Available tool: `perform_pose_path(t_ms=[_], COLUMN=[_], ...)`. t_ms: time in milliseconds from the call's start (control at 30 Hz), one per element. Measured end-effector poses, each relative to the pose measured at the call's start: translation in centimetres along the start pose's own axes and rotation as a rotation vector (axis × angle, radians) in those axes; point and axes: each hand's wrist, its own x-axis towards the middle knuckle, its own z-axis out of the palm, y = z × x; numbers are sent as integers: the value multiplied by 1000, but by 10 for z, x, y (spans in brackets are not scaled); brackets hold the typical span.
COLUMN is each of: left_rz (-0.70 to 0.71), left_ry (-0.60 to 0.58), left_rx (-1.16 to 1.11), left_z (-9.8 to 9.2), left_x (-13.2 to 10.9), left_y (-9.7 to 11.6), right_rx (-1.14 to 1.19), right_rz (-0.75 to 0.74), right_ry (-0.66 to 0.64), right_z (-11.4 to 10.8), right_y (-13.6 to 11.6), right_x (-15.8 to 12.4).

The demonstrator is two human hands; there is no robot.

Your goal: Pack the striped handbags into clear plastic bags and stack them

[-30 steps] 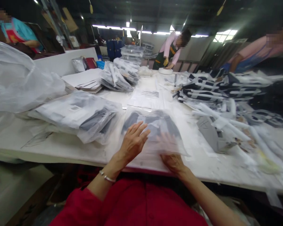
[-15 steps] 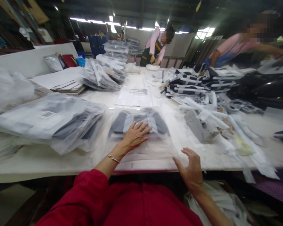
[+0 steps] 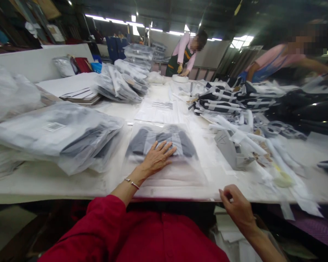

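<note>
A dark folded garment in a clear plastic bag (image 3: pixel 186 143) lies flat at the middle of the table. My left hand (image 3: pixel 159 157) rests on the bag with its fingers spread. To the right, over the table's front edge, my right hand (image 3: pixel 236 203) has its fingers curled in; a small pale bit shows near its fingertips, too small to make out. White sheets or bags (image 3: pixel 155 111) lie just beyond the bagged garment.
Large bagged garments (image 3: pixel 84 145) lie at the left, with a cardboard stack (image 3: pixel 71 85) behind. A grey cardboard box (image 3: pixel 229 149), white strips (image 3: pixel 282 160) and dark bundles (image 3: pixel 218 100) fill the right. Two people (image 3: pixel 180 54) work beyond the table.
My right hand has moved right and down, and its fingers have gone from apart to curled. My left hand stays on the bagged garment. The view has shifted slightly.
</note>
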Motion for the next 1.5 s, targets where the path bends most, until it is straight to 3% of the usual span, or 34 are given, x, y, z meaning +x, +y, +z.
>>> perform_pose_path(t_ms=[133, 267, 367, 433, 567, 700, 833, 1067, 1167, 1333, 1500], left_rz=[-14, -220, -454, -583, -759, -798, -810, -819, -805, -638, -643], left_ry=[28, 132, 162, 202, 283, 302, 343, 269, 356, 567, 646], left_rx=[-83, -107, -69, -60, -118, -348, -488, -47, 54, -23, -144], left_z=[-31, -56, -53, -43, -29, -32, -35, -24, -17, -16, -27], left_x=[-26, -107, -167, -187, -176, -158, -163, -156, -157, -170, -166], left_y=[-1, -1, 2, 6, 13, 10, 4, 9, 1, -4, 5], right_rx=[97, 240, 194, 150, 36, -59, -57, 110, 86, 13, -4], right_rz=[-109, -430, -592, -642, -687, -681, -701, -681, -695, -625, -614], right_ry=[78, -87, -214, -266, -299, -292, -339, -372, -409, -370, -275], right_z=[-4, 27, 63, 90, 135, 153, 155, 155, 150, 134, 146], right_y=[-35, -101, -143, -163, -189, -202, -202, -206, -198, -180, -208], right_x=[43, 97, 110, 108, 105, 117, 126, 122, 118, 112, 114])
